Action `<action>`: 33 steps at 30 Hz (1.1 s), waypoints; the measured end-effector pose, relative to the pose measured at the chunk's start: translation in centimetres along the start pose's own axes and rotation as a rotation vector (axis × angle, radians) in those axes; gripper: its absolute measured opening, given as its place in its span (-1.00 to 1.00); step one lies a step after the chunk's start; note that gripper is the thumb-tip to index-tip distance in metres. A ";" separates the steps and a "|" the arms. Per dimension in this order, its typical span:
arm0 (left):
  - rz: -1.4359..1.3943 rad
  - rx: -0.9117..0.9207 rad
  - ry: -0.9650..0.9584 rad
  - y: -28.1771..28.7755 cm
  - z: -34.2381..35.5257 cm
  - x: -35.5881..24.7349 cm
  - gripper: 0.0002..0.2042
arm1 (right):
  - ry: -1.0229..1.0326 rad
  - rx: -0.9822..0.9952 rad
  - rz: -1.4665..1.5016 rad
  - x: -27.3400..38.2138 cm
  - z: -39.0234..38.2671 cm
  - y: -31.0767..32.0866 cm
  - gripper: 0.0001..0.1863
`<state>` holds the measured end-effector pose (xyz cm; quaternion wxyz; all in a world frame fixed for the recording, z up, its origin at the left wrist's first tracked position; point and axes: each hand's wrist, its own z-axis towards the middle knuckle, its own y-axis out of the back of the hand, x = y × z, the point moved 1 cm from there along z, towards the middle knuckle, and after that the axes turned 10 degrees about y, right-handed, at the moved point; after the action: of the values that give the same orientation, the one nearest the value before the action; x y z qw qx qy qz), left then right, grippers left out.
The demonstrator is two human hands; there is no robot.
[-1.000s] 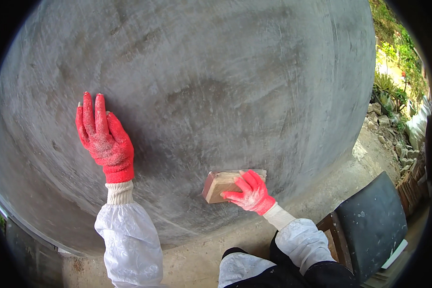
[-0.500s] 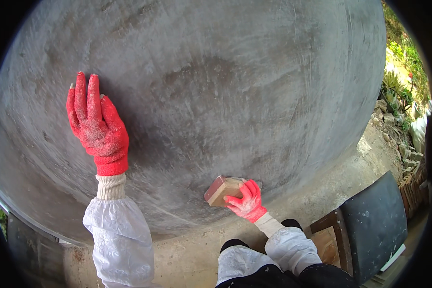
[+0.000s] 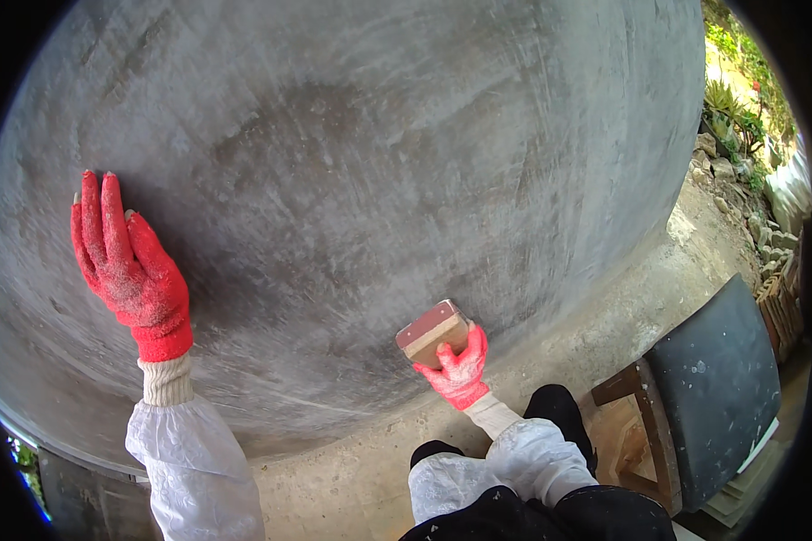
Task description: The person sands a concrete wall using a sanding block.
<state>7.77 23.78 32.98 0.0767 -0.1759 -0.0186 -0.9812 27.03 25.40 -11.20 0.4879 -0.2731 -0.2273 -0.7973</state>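
A large, rounded grey wall (image 3: pixel 361 207) with pale scuffs fills most of the view. Against its left part lies my left hand (image 3: pixel 140 270) in a red coated glove, fingers stretched out and holding nothing. Lower and nearer my body, my right hand (image 3: pixel 460 368), gloved the same way, grips a sanding block (image 3: pixel 435 332). The block is tan with a reddish-brown strip along its far edge, and it sits at the wall's lower part. My fingers wrap round its near end; its underside is hidden. White sleeves cover both forearms.
A black-topped chair (image 3: pixel 713 388) with a wooden frame stands at my right. Stacked flat pieces (image 3: pixel 740 487) lie beneath it. Loose rocks (image 3: pixel 717 167), plants (image 3: pixel 735 113) and a white sack (image 3: pixel 789 189) are at the far right. A concrete ledge (image 3: pixel 334 487) runs along the wall's foot.
The sanding block has turned, its reddish strip now facing up and away, and moved slightly up the wall. My left hand appears farther left and lower as the whole view has shifted.
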 end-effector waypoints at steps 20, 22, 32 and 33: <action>0.016 0.011 -0.036 0.8 -0.3 0.2 -0.60 | 0.549 -0.124 -0.282 4.9 13.4 4.8 -0.08; 0.016 0.013 0.000 1.6 -0.5 0.7 -0.59 | 0.506 -0.267 -0.318 8.5 21.8 7.4 -0.03; -0.073 -0.017 0.050 0.9 -0.5 0.3 -0.54 | 1.295 0.434 -0.410 7.9 19.2 6.2 -0.16; -0.062 -0.027 0.060 1.0 -0.8 0.4 -0.54 | 1.475 0.442 -0.466 7.7 18.7 5.5 -0.18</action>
<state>7.26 22.65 32.35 0.0445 -0.1469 -0.0084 -0.9881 33.05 29.82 8.39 0.3762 0.4813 -0.0500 -0.7901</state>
